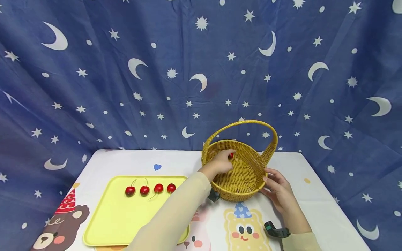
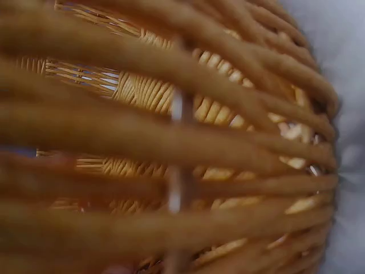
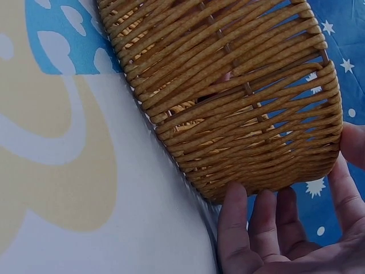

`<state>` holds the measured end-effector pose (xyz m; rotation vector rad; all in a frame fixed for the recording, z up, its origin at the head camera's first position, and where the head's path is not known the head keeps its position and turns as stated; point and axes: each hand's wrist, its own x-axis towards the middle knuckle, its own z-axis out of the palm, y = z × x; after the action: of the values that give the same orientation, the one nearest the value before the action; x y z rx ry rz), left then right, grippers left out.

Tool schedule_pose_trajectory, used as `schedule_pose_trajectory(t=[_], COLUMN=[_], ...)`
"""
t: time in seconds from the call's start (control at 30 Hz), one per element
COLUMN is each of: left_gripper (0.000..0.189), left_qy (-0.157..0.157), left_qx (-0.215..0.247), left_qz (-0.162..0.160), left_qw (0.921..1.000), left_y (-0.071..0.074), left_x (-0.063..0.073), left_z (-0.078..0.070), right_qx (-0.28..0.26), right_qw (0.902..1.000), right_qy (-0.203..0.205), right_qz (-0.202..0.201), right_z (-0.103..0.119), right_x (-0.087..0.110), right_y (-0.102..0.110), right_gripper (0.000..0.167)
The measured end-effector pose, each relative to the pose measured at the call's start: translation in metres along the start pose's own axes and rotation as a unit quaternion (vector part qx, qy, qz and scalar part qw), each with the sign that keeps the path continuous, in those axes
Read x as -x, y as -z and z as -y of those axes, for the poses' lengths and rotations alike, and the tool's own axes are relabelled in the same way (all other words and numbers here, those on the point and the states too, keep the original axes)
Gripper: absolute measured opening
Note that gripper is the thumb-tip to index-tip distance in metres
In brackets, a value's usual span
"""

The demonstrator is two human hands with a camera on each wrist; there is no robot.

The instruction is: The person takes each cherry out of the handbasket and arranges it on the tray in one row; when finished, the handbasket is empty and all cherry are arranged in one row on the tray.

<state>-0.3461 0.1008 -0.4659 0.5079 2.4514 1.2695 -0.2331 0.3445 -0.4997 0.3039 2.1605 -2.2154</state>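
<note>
A woven wicker basket point(image 1: 242, 174) with a tall arched handle stands on the table, its inside facing the head camera. My left hand point(image 1: 220, 162) reaches over its near-left rim and pinches a red cherry point(image 1: 231, 156) at the fingertips, inside the basket. At the basket's right side, my right hand point(image 1: 278, 188) holds the wall, with the thumb by the rim and the fingers point(image 3: 234, 217) against the outer weave. Only the blurred weave of the basket point(image 2: 114, 131) fills most of the left wrist view; the left hand is hidden there.
Left of the basket lies a yellow tray point(image 1: 125, 223), with several cherries point(image 1: 144, 190) in a row near its far edge. My left sleeve point(image 1: 176, 212) crosses the tray's right side. A printed white cloth point(image 1: 314, 209) covers the table, and a blue curtain point(image 1: 188, 52) hangs behind.
</note>
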Motion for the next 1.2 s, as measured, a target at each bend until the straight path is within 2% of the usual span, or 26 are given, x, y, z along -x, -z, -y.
schedule_pose_trajectory(t=[0.17, 0.27, 0.37, 0.43, 0.57, 0.8, 1.03, 1.2], left_gripper=[0.085, 0.079, 0.074, 0.068, 0.060, 0.068, 0.079, 0.060], left_qy=[0.015, -0.001, -0.031, -0.049, -0.064, -0.078, -0.097, -0.100], left_qx=[0.006, -0.005, -0.036, -0.052, -0.068, -0.115, -0.175, -0.147], left_qz=[-0.003, 0.004, 0.035, 0.067, 0.119, 0.154, 0.190, 0.177], left_qw=[0.9999, 1.0000, 0.9983, 0.9952, 0.9885, 0.9783, 0.9612, 0.9679], left_y=[-0.002, -0.004, -0.006, -0.008, -0.010, -0.017, -0.026, -0.025], left_x=[-0.004, -0.002, 0.002, 0.004, 0.006, 0.007, 0.007, 0.006], left_z=[0.000, 0.001, 0.000, -0.001, -0.003, -0.005, -0.007, -0.007], right_qx=[0.000, 0.001, 0.002, 0.002, 0.009, 0.009, 0.009, 0.010], right_qw=[1.0000, 1.0000, 1.0000, 1.0000, 0.9999, 0.9999, 0.9999, 0.9999], right_qy=[0.000, -0.003, -0.002, -0.001, -0.004, -0.006, -0.008, -0.003], right_qz=[-0.001, 0.000, 0.000, 0.002, 0.001, -0.002, 0.003, 0.007], right_z=[0.000, 0.000, -0.001, -0.002, -0.002, 0.000, 0.000, 0.001], right_x=[0.000, 0.000, 0.001, 0.002, 0.002, 0.000, 0.001, 0.000], right_y=[0.000, 0.000, 0.000, 0.000, -0.001, -0.002, -0.001, -0.001], right_gripper=[0.040, 0.041, 0.041, 0.042, 0.043, 0.041, 0.042, 0.043])
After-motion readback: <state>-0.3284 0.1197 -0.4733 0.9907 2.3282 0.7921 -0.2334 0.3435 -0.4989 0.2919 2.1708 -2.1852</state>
